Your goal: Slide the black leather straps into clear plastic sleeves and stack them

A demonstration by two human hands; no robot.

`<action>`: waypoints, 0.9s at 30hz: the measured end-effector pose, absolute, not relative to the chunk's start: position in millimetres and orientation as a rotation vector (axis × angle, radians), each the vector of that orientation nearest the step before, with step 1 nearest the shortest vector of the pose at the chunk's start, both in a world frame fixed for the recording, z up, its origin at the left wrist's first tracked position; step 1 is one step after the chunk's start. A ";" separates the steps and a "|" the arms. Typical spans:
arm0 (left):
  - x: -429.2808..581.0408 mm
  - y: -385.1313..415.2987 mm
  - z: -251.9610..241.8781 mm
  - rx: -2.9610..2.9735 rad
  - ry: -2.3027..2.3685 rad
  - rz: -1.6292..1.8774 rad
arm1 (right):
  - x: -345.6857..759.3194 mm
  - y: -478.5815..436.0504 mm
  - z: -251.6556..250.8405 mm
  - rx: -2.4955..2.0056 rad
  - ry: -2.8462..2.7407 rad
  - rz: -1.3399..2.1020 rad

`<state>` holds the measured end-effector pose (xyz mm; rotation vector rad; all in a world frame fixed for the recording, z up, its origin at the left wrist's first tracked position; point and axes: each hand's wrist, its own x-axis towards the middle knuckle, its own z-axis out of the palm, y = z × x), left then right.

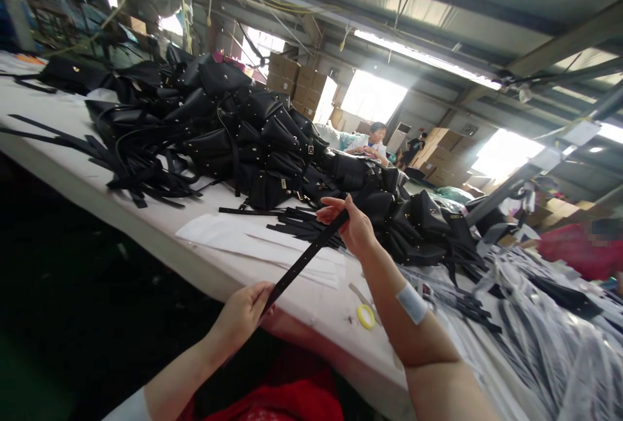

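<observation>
Strap [311, 253] held at both ends above a white table

The narrow black band, flat and smooth like leather, carries a line of small pale dots along its middle; whether they are holes or studs cannot be told. It is straight, and its long axis runs diagonally, from the near edge of the table [302, 304] up and rightward to the heap of black handbags [263, 129]. The left hand [246, 311] pinches its lower end between thumb and bent fingers. The right hand [354, 226] grasps the upper end lightly, some fingers extended, and a pale rectangular patch [412, 303] lies on that forearm.

Below the band, thin white sheets [253, 249] with curved edges lie flat on the table, beside a bundle of short black straps [302, 223]. Further left, a tangle of longer black strips [146, 165] spreads out limply. A yellow ring [365, 317] lies near the right forearm.

The handbags are soft, boxy and slightly glossy, with gold-coloured fittings; their insides are hidden. At right, crinkled translucent plastic [540, 324] spreads in long folds, with dark pieces among it. Brown cardboard boxes [296, 87] stand stacked behind, their contents out of sight
</observation>
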<state>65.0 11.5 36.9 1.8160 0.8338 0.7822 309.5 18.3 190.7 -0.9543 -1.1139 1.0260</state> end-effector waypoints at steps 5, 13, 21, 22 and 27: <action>69.3 13.0 61.3 1.776 0.776 0.821 | 297.4 13.0 185.0 -0.979 -1.248 1.077; 85.3 18.6 109.5 1.858 0.776 0.961 | 257.8 0.3 155.4 -1.075 -1.465 1.235; 82.9 14.8 109.5 1.888 0.760 0.912 | 270.6 1.2 163.2 -0.979 -1.336 1.154; 84.0 14.0 110.1 1.861 0.738 0.901 | 268.0 0.8 161.0 -0.990 -1.349 1.173; 89.1 16.3 116.7 1.881 0.696 0.863 | 252.7 0.2 149.0 -1.045 -1.363 1.267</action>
